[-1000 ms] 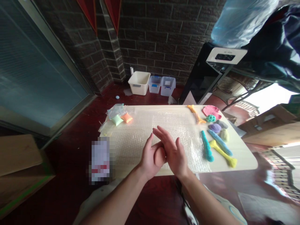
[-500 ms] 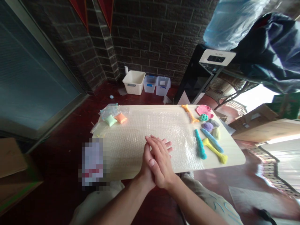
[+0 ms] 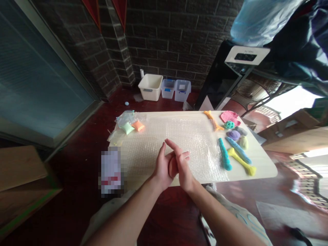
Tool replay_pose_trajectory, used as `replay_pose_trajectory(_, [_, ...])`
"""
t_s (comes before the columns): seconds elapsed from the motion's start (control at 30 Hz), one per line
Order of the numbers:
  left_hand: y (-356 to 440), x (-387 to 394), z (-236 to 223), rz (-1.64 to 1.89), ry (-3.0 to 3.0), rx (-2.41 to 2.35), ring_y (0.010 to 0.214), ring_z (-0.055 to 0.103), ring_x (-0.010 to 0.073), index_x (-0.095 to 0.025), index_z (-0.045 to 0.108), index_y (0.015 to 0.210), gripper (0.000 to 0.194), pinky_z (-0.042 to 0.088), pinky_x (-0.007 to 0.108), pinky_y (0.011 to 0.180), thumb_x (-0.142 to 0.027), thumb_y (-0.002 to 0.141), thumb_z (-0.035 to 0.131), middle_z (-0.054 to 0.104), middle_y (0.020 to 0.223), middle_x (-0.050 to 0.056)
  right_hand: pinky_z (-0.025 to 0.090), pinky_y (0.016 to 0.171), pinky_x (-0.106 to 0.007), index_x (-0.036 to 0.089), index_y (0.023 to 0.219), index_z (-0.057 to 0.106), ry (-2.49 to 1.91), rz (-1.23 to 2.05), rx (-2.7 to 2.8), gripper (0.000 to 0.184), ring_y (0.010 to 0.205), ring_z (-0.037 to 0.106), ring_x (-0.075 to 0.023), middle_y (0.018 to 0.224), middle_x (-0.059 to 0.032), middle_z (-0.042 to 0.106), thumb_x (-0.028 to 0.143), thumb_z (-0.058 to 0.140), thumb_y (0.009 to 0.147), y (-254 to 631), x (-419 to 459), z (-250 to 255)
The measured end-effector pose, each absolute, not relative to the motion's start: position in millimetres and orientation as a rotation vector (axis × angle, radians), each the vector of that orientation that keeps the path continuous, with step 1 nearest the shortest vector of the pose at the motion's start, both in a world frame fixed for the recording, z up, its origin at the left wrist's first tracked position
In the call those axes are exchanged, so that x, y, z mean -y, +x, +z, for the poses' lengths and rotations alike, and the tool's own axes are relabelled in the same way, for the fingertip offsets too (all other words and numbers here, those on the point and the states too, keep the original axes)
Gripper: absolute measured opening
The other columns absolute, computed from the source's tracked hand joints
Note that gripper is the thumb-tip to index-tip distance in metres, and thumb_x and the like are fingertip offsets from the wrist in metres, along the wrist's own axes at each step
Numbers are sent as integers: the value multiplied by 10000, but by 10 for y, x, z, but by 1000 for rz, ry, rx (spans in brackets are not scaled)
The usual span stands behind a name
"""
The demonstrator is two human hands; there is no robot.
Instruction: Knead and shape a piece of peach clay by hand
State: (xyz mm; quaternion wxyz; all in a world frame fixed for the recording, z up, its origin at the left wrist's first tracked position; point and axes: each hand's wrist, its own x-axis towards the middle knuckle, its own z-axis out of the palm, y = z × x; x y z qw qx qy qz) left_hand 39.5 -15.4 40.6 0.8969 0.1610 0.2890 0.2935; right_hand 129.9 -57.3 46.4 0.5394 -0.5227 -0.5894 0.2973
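Note:
Over the front of the table, my left hand point(image 3: 162, 168) is turned palm up with its thumb raised. A reddish-brown lump of modelling clay point(image 3: 173, 167) shows between the palms, partly hidden by fingers. My right hand point(image 3: 185, 171) stands on edge against the lump, its fingers held together and crossing the left fingers. Under both hands lies a sheet of bubble wrap point(image 3: 189, 136). To the right are a teal twisted clay roll point(image 3: 224, 155), a yellow bone-shaped clay piece point(image 3: 242, 161) and a blue clay roll point(image 3: 238, 150).
Beyond these on the table point(image 3: 266, 172) lie an orange bone-shaped piece point(image 3: 213, 120), a pink flat piece point(image 3: 229, 117) and a purple lump point(image 3: 233, 135). Green point(image 3: 127, 128) and orange packets point(image 3: 138, 125) sit at the back left. Bins point(image 3: 150, 88) stand by the wall.
My hands have come apart from a flat clasp; the right hand has tilted onto its edge, and the brown lump between the palms has come into sight. The view has shifted slightly.

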Motion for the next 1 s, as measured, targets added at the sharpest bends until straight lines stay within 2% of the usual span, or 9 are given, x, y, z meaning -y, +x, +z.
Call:
replay_pose_trajectory(0.07, [392, 88, 480, 576, 323, -545, 1368, 573, 438, -92, 722, 1156, 886, 442, 551, 1140, -875, 881, 413, 711, 1293, 261, 454, 1173, -608, 291, 1473, 625, -1221, 799, 1308, 615, 1394, 590, -338, 1469, -85, 660, 544, 190, 1120, 1387, 533, 491])
replay_pose_trajectory(0.13, [395, 36, 532, 557, 329, -481, 1326, 600, 437, -109, 724, 1155, 877, 487, 547, 1087, -887, 860, 448, 719, 1270, 244, 442, 1182, -596, 268, 1351, 710, -1223, 775, 1332, 526, 1377, 593, -330, 1426, -98, 681, 511, 305, 1121, 1476, 514, 538])
replay_pose_trajectory(0.3, [361, -46, 607, 573, 293, -514, 1284, 627, 422, -156, 673, 1276, 848, 517, 573, 1041, -869, 881, 438, 702, 1304, 209, 530, 1084, -582, 239, 1305, 719, -1260, 636, 1615, 328, 1268, 638, -331, 1352, -139, 693, 383, 577, 1047, 1610, 585, 638])
replay_pose_trajectory(0.43, [312, -97, 641, 638, 280, -560, 1339, 584, 439, -167, 599, 1402, 870, 486, 643, 1054, -850, 902, 400, 620, 1453, 227, 649, 855, -463, 235, 1341, 667, -1273, 678, 1598, 375, 1102, 693, -293, 1229, -131, 722, 344, 676, 983, 1616, 670, 633])
replay_pose_trajectory(0.53, [303, -100, 640, 651, 311, -534, 1280, 625, 423, -150, 636, 1355, 849, 497, 610, 1050, -835, 895, 439, 617, 1454, 235, 634, 703, -360, 227, 1242, 707, -1282, 780, 1430, 341, 982, 718, -257, 1152, -119, 745, 377, 750, 939, 1624, 659, 605])
replay_pose_trajectory(0.6, [307, -78, 625, 663, 364, -538, 1170, 681, 364, -134, 687, 1261, 749, 540, 525, 1000, -771, 911, 506, 673, 1359, 219, 609, 704, -345, 214, 1115, 743, -1273, 872, 1254, 298, 903, 723, -235, 1044, -99, 771, 416, 798, 904, 1653, 616, 591])
replay_pose_trajectory(0.73, [302, -9, 583, 726, 694, -609, 1045, 715, 238, -168, 738, 1143, 387, 575, 368, 932, -467, 899, 762, 754, 1157, 119, 587, 789, -360, 200, 980, 757, -1225, 1017, 923, 322, 852, 723, -219, 925, -72, 787, 458, 875, 826, 1744, 524, 587])
replay_pose_trajectory(0.8, [286, 15, 567, 773, 867, -655, 1043, 723, 232, -181, 759, 1109, 313, 588, 373, 950, -387, 880, 815, 770, 1111, 95, 579, 798, -360, 199, 976, 765, -1216, 1043, 847, 339, 853, 722, -217, 925, -68, 788, 461, 893, 803, 1776, 500, 592])
replay_pose_trajectory(1.0, [227, 8, 578, 859, 1002, -717, 1030, 747, 283, -168, 810, 1109, 372, 630, 428, 910, -448, 864, 828, 794, 1119, 132, 560, 842, -365, 214, 930, 810, -1163, 1082, 785, 243, 865, 716, -206, 906, -49, 797, 448, 829, 867, 1785, 487, 594])
